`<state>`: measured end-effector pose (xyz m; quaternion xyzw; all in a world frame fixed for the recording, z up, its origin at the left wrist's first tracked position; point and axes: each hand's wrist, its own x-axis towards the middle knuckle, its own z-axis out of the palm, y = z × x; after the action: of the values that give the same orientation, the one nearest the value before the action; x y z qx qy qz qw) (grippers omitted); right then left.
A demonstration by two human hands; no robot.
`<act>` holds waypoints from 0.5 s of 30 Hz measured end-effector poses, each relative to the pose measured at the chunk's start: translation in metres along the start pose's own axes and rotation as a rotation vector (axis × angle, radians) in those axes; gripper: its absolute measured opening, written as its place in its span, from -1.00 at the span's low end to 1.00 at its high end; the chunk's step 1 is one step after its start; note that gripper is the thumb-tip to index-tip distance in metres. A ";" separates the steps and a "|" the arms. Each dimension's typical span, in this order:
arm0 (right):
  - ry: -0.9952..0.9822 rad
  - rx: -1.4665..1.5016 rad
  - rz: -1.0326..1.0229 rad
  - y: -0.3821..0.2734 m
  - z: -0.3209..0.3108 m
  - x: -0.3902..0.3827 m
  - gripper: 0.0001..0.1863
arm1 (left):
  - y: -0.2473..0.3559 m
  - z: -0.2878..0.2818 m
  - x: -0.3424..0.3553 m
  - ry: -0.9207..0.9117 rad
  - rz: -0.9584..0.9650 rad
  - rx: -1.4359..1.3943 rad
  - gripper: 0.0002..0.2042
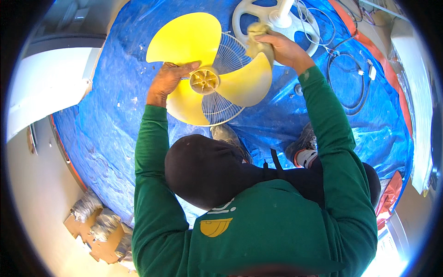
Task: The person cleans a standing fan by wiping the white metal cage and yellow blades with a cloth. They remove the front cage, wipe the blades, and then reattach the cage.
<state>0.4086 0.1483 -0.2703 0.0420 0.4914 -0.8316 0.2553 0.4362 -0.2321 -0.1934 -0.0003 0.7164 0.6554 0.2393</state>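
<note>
A yellow three-bladed fan blade with a round ribbed hub is held up in front of me. My left hand grips it beside the hub, thumb over the front and fingers behind. A crumpled, dull yellow cloth is pinched in my right hand, by the tip of the right blade; whether it touches the blade I cannot tell. Behind the blades shows a round white wire fan grille, partly covered by them.
A white fan base with a pole stands at the far side. Cables with a plug lie coiled to its right. A blue tarpaulin covers the floor. Wrapped bundles lie on cardboard at lower left. My shoes are close by.
</note>
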 end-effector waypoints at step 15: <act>-0.075 -0.512 -0.127 -0.024 -0.073 -0.004 -0.58 | 0.012 -0.023 0.022 0.265 0.261 -0.459 -0.67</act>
<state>0.3876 0.2203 -0.2869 -0.0856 0.6776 -0.6956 0.2229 0.4052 -0.2453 -0.1894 -0.0477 0.5681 0.8200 0.0510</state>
